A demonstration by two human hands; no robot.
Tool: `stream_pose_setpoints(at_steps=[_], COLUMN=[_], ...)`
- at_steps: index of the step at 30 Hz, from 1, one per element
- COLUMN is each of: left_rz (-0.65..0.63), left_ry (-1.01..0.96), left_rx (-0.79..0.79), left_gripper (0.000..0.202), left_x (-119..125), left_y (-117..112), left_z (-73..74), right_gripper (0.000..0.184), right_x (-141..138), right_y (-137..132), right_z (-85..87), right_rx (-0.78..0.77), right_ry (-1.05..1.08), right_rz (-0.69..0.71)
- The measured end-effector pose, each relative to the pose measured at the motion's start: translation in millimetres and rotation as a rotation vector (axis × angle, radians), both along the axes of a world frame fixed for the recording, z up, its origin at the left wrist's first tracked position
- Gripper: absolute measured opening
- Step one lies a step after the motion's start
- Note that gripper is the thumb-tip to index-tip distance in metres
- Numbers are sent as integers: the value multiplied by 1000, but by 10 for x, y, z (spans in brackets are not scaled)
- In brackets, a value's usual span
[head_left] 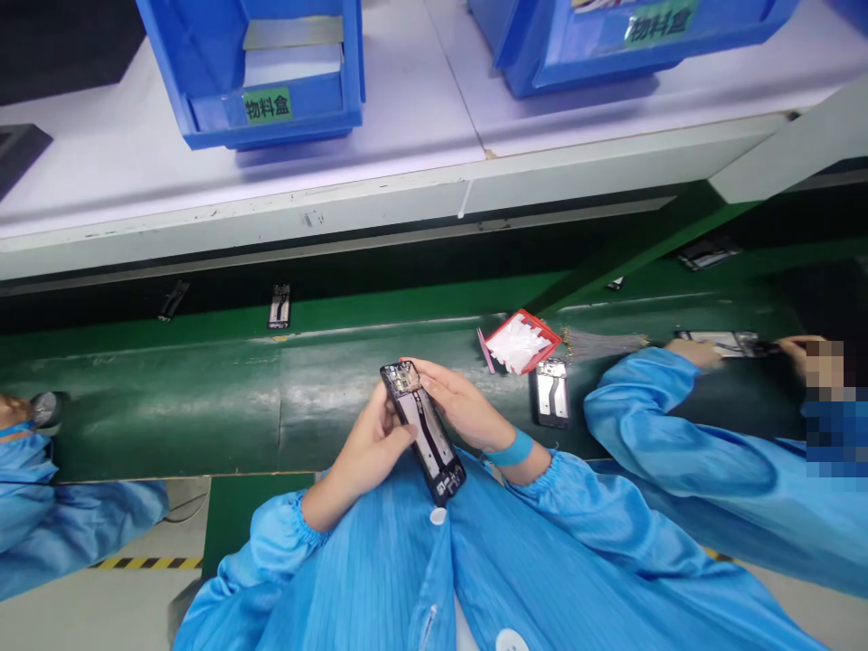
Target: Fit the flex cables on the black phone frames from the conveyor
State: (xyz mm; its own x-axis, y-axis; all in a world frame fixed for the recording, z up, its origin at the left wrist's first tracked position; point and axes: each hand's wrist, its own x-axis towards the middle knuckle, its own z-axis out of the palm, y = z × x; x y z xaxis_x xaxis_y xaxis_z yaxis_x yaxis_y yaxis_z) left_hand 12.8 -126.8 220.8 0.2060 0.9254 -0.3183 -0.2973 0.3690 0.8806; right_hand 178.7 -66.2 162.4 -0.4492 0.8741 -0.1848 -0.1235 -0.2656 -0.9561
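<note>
Close to my body, both hands hold an opened phone [427, 429] with its inner board and a dark strip showing. My left hand [376, 443] grips its left edge, thumb lying over the inside. At the upper right corner my right hand [457, 398] has its fingers on the phone near the board; a blue band circles that wrist. Another opened phone [552, 394] lies on the green bench to the right. Beside it sits a red tray [551, 336] of white strips, with pink tweezers [485, 351] at its left.
Two blue bins [271, 117] stand on the white shelf above. More phones [278, 306] lie on the dark strip behind the bench. A bundle of thin wires [603, 344] is right of the tray. A co-worker's sleeve [678, 434] reaches in at the right; another person is at far left.
</note>
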Motion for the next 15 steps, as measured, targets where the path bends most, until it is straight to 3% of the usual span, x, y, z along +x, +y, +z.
stream_pose_setpoints(at_steps=[4,15], left_rz=[-121,-97], left_ry=[-16,-28], left_rx=[-28,-52], left_gripper=[77,83], left_x=[0,14], left_y=[-41,-52], left_z=[44,54], right_gripper=[47,44], right_x=[-7,-21], right_y=[-29,-55], right_z=[-31,-21], right_rx=[-41,-56], right_ry=[4,6], right_rz=[-2,-25])
